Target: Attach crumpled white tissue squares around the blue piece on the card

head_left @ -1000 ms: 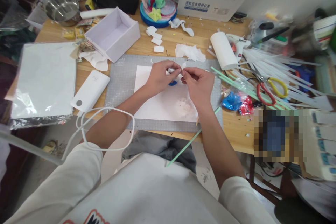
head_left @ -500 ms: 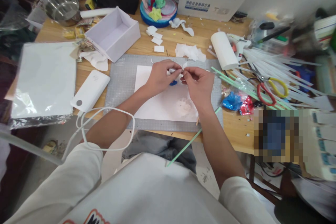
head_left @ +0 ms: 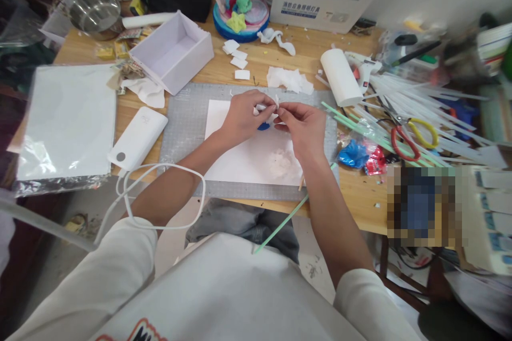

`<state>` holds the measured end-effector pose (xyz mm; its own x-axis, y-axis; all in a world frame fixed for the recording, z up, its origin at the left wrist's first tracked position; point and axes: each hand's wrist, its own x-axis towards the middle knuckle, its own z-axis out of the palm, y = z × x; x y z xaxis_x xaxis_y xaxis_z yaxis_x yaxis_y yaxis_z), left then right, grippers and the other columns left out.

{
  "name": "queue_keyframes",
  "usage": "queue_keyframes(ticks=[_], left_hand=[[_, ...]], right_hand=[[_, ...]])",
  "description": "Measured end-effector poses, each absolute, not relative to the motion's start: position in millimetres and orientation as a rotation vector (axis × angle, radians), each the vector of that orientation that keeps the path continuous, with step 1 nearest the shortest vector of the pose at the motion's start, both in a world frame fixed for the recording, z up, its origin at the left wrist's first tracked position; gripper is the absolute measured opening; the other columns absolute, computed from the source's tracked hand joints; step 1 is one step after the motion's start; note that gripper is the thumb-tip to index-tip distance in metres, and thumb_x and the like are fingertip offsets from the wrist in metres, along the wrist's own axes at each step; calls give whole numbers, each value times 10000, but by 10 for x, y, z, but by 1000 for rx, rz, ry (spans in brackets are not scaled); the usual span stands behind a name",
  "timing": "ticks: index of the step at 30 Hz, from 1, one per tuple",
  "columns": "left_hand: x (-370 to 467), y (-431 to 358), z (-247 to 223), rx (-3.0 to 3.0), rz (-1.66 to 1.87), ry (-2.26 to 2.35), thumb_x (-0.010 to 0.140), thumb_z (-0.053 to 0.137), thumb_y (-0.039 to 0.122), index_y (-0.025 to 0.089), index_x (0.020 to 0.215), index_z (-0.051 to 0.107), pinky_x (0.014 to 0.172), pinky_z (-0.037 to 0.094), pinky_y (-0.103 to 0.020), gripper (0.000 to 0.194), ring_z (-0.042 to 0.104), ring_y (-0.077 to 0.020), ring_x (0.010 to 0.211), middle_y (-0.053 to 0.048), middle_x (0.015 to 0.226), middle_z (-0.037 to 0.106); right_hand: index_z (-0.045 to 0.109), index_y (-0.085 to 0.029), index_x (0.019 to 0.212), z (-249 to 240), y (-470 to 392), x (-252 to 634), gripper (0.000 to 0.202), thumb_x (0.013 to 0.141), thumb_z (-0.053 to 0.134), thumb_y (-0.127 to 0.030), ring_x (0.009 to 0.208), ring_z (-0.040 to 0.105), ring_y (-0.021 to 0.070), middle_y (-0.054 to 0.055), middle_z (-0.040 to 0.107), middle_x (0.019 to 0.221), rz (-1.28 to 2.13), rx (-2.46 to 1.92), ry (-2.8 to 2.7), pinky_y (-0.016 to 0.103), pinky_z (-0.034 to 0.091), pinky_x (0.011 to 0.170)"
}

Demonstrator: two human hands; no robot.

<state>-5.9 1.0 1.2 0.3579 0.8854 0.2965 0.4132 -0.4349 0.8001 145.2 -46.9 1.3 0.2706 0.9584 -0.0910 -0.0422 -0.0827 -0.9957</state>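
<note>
Above a white sheet (head_left: pixel 240 162) on the grey cutting mat (head_left: pixel 182 133), my two hands meet fingertip to fingertip. Between them a small white twisted piece (head_left: pixel 277 100), perhaps tissue, pokes up. My left hand (head_left: pixel 247 115) pinches it from the left with thumb and forefinger. My right hand (head_left: pixel 304 123) pinches it from the right, fingers curled. Partly hidden under the fingers is a small blue object (head_left: pixel 263 126) with white beside it; its kind I cannot make out. A pale crumbly patch (head_left: pixel 280 163) lies on the sheet near my right wrist.
Torn tissue (head_left: pixel 290 80) and a white roll (head_left: pixel 341 77) lie behind the mat. To the right are scissors (head_left: pixel 404 141), white sticks (head_left: pixel 424 106) and crumpled wrappers (head_left: pixel 354 154). A white power bank (head_left: pixel 138 138) with a looped cable and an open box (head_left: pixel 172 53) stand left.
The white piece between my fingertips now looks narrower and more twisted, standing upright. My right fingers have shifted slightly; my left hand stays almost in place.
</note>
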Motion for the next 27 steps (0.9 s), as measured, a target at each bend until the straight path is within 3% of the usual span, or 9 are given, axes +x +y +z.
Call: queue_keyframes(ticks=[12, 21, 27], left_hand=[[-55, 22, -9, 2101, 1012, 1083, 893, 622, 120, 163, 875, 667, 734, 525, -235, 64, 626, -117, 807, -28, 916, 691], [-62, 10, -23, 2126, 1023, 937, 943, 577, 182, 175, 914, 659, 639, 501, -216, 87, 622, -130, 827, -58, 919, 670], [-77, 13, -60, 2251, 1020, 923, 966, 537, 200, 171, 914, 652, 728, 504, -255, 130, 614, -136, 825, -59, 948, 675]], right_hand=[[732, -204, 785, 35, -475, 1467, 29, 767, 730, -226, 610, 674, 97, -34, 696, 675, 1068, -1376, -991, 225, 585, 589], [761, -213, 846, 75, -486, 1481, 67, 803, 717, -237, 685, 684, 120, -10, 745, 772, 736, -1350, -1167, 268, 597, 661], [771, -208, 799, 118, -508, 1460, 59, 789, 725, -244, 622, 694, 131, -16, 736, 688, 777, -1434, -1188, 280, 599, 650]])
